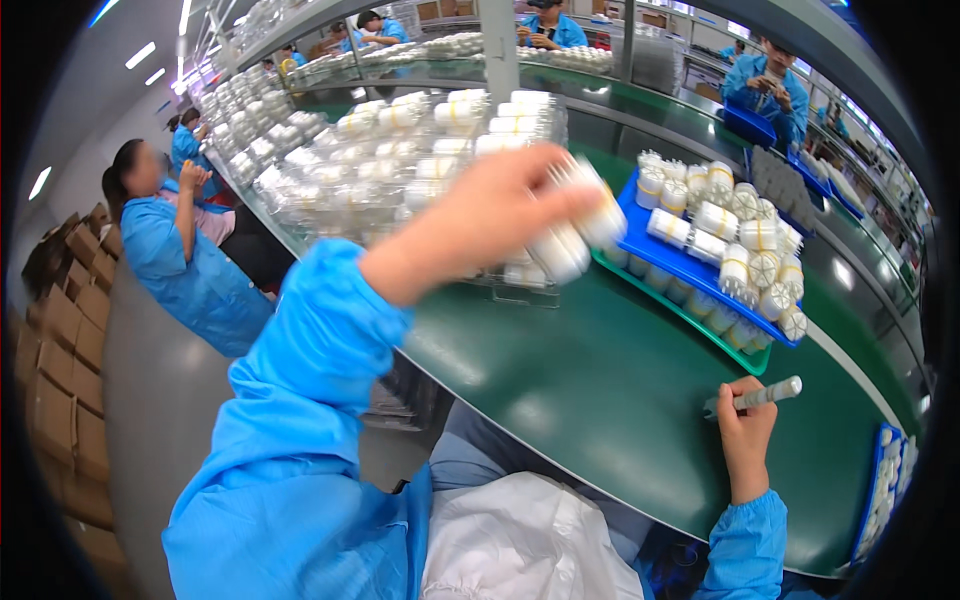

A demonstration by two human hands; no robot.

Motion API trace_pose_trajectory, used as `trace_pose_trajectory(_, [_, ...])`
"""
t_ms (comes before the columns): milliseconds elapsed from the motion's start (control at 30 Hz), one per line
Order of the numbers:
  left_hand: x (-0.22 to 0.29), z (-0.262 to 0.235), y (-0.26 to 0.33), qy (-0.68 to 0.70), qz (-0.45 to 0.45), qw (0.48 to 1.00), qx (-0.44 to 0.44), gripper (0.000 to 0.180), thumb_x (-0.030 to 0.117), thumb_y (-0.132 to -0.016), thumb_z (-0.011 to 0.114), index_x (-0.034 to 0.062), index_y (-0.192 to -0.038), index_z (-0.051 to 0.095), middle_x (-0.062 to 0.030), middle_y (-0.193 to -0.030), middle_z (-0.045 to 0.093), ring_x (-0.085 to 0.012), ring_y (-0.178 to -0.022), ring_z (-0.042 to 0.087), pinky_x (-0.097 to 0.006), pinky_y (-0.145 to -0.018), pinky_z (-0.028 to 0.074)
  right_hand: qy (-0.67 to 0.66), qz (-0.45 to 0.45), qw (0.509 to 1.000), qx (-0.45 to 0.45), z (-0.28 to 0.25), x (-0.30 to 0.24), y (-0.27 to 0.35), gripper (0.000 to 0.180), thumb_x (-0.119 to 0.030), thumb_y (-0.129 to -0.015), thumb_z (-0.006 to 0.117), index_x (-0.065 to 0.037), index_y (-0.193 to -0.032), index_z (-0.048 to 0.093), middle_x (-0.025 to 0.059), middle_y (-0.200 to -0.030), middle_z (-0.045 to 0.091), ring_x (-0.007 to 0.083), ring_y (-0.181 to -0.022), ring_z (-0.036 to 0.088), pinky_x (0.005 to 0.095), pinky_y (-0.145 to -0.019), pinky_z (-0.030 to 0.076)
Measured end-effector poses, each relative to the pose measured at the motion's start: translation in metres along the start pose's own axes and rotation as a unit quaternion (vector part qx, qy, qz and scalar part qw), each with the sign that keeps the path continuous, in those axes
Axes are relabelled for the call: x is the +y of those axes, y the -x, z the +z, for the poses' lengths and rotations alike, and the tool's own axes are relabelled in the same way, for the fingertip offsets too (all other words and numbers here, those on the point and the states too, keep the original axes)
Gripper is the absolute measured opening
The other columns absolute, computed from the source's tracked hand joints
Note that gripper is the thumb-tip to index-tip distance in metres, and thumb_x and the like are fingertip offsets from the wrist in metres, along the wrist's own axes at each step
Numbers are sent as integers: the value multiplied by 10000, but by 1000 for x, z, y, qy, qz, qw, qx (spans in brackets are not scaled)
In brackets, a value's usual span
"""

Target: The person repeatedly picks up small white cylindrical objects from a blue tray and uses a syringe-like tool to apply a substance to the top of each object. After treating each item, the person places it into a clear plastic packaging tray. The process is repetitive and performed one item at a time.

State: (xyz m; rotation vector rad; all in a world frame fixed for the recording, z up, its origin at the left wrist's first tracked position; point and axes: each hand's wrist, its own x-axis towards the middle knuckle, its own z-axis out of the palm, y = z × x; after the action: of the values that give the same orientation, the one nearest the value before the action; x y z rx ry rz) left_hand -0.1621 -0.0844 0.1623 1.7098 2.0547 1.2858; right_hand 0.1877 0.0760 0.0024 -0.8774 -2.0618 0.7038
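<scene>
My left hand [490,215] is raised over the bench, its fingers closed round white plastic cylinders [575,225] with a yellow band. Motion blurs them, and I cannot tell exactly how many it grips. Behind that hand stand stacked clear plastic trays [350,165] of similar white cylinders. Low at the right, my right hand [747,432] rests near the green bench top with a pale marker pen [770,392] in its closed fingers. Beyond it, a blue tray [660,262] piled with loose white cylinders sits on a green tray [690,325] that also holds cylinders.
The green bench top [560,390] curves across in front of me. Another blue tray [868,500] of white parts lies at the far right. A person in blue [185,255] is at the left, near cardboard boxes [70,370]. Across the bench another person [775,90] handles a part.
</scene>
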Motion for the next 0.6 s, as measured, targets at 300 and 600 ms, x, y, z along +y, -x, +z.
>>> trace_pose_trajectory(300, [-135,-228,-39,-435,-154,864,201,531,508,-861,673,9,-1038,726,-203,-989,715,-310,-913,698,-425,-811,541,-3,-27,1000,1,10,0,-4,146,-20,-854,675,10,-742,585,66,-715,562,143,-622,521,297,-553,400])
trace_pose_trajectory(600, [-190,-225,-42,-616,-174,767,52,643,592,-935,545,18,-1193,672,-213,-1190,649,-366,-1180,581,-466,-987,462,26,-2,1000,5,6,5,-3,152,-23,-861,668,11,-741,581,68,-720,565,148,-634,526,300,-569,407])
